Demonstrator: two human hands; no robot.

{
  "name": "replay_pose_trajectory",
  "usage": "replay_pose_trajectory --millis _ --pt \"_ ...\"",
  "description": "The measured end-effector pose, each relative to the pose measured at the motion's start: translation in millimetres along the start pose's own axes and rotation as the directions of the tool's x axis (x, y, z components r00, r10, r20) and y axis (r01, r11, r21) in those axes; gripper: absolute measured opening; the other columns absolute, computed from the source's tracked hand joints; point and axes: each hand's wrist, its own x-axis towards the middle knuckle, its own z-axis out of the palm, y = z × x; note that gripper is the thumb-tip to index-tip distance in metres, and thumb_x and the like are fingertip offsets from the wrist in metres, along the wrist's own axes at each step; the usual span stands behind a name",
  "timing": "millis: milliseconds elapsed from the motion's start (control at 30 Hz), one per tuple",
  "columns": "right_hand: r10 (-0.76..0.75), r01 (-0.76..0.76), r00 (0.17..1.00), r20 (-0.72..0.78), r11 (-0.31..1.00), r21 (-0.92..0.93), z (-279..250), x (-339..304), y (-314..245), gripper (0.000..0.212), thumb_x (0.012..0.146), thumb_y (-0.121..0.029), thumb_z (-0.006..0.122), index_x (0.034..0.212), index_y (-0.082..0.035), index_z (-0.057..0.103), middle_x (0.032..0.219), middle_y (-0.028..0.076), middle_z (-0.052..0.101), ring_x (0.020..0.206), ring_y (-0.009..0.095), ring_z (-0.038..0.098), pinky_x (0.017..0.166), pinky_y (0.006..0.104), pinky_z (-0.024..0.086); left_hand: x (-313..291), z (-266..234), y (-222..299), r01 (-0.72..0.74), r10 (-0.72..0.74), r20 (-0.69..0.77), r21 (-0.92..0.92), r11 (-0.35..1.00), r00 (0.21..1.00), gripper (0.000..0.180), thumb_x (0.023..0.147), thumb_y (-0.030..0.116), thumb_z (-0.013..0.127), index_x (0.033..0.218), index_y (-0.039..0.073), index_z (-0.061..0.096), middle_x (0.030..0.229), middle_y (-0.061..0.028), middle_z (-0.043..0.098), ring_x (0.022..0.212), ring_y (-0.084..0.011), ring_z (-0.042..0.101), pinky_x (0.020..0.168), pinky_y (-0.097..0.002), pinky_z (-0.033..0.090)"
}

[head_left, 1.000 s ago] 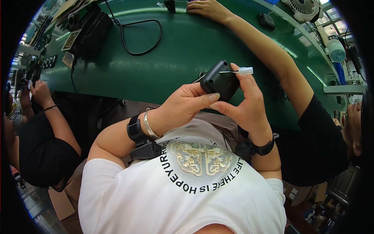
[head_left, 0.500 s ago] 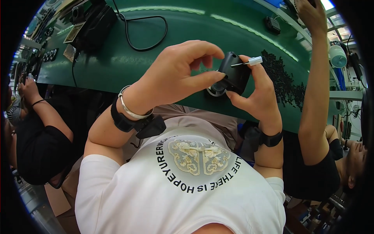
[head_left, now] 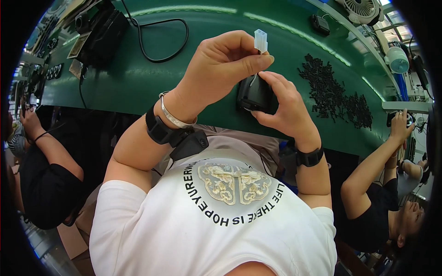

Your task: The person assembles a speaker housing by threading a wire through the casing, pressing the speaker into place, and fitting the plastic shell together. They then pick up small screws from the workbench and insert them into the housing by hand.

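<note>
My left hand (head_left: 221, 66) is closed, pinching a white plastic connector (head_left: 261, 40) between thumb and forefinger. A short wire (head_left: 252, 82) runs from it down to a black, rounded housing (head_left: 254, 96). My right hand (head_left: 292, 106) grips that housing from its right side, thumb below and fingers along the upper edge. The housing is held over the near edge of the green table (head_left: 216, 23), and its underside is hidden.
To the right lies a heap of small black parts (head_left: 327, 87). A looped black cable (head_left: 161, 60) and a bulky black device (head_left: 102, 37) are at the far left. At the far right stand a small fan (head_left: 363, 10) and a shelf rail (head_left: 407, 106). People sit on both sides.
My left hand has closed on the connector and raised it above the housing. The housing has shifted left and turned. The person on the right has drawn an arm back from the table's far side.
</note>
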Motion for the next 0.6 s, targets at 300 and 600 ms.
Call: replay_pose_trajectory --millis 300,600 --pt "-0.035 0.034 0.998 0.046 0.999 0.024 2 2 10 0.072 0.062 -0.012 0.08 0.129 -0.001 0.055 0.127 0.018 0.058 0.118 0.035 0.055 0.101 0.0408 0.045 -16 -2 -9 0.052 -0.182 0.091 0.751 0.658 0.979 0.016 0.085 0.008 0.072 0.099 0.004 0.068 0.081 -0.0075 0.065 0.073 -0.0165 0.062 0.066 -0.0265 0.05" --pt "-0.013 0.009 0.998 0.054 0.998 0.068 0 0 8 0.071 0.061 -0.014 0.08 0.127 0.0 0.056 0.125 0.018 0.059 0.113 0.035 0.057 0.097 0.0412 0.047 -14 -6 -20 0.233 -0.28 -0.001 0.554 0.799 0.96 0.019 0.082 0.011 0.073 0.099 0.003 0.068 0.088 -0.01 0.066 0.077 -0.021 0.064 0.07 -0.0321 0.052"
